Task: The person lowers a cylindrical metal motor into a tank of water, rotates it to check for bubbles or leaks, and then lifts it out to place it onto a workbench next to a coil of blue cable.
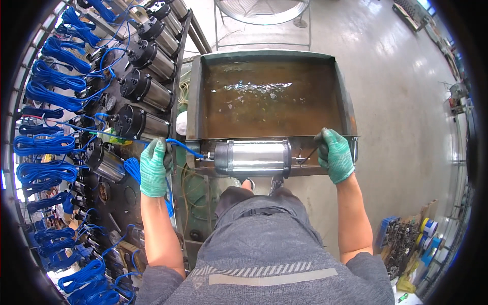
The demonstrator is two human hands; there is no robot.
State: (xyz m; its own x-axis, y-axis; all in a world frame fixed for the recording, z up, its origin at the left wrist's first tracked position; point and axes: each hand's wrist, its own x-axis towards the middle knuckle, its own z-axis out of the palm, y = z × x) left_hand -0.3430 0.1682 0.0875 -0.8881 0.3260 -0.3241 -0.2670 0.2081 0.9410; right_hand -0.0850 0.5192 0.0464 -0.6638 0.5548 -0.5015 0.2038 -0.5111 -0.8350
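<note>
A shiny metal cylinder with black ends, which looks like a submersible pump [258, 155], lies sideways at the near edge of a water tank [347, 101]. My left hand [154, 170], in a green glove, is closed around the blue cable [184, 146] that runs into the pump's left end. More of this cable hangs in a coil below that hand. At the other end, my gloved right hand [336, 155] is closed on a thin dark hooked rod [308, 155] that meets the pump's shaft. Both hands are apart from the pump's body.
Brown water [269, 109] fills the tank. Along the left, a rack holds several similar pumps [152, 91] with coiled blue cables [46, 145]. A large fan [262, 10] stands beyond the tank. Tools and cable reels [429, 227] lie at the lower right.
</note>
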